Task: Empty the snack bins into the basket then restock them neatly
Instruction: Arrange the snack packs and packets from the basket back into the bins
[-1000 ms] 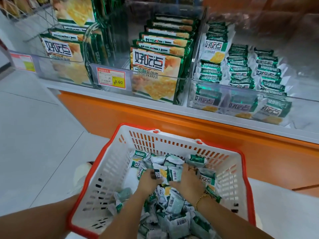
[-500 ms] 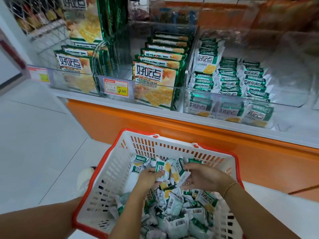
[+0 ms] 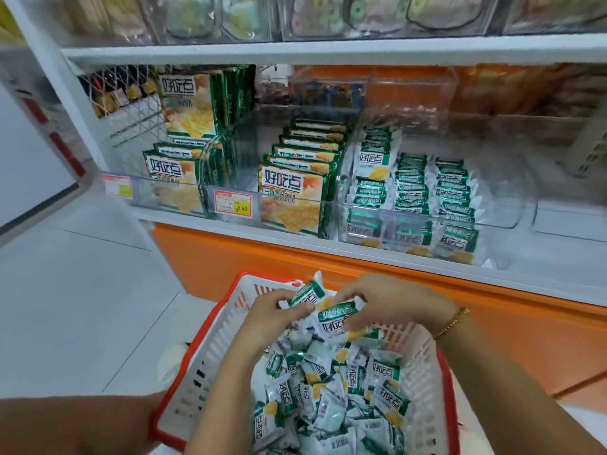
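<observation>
White plastic basket (image 3: pixel 197 382) holds the heaped loose packets (image 3: pixel 328 389); the clear bin (image 3: pixel 512 205) on the shelf stands part-filled in rows. Left hand (image 3: pixel 272 310) and right hand (image 3: pixel 387 300) pinch a small bunch (image 3: pixel 338 318) above the heap. Slick wrappers could slip free mid-lift.

The light is bright and even, and the shadows are soft and weak. The clear bins (image 3: pixel 512 205) carry pale glare on their walls. The top shelf (image 3: pixel 328 49) and the right edge are smeared by blur. Straight lines bend near the corners. The snack packets (image 3: pixel 328 405) in the basket (image 3: pixel 210 366) look rather sharp.
</observation>
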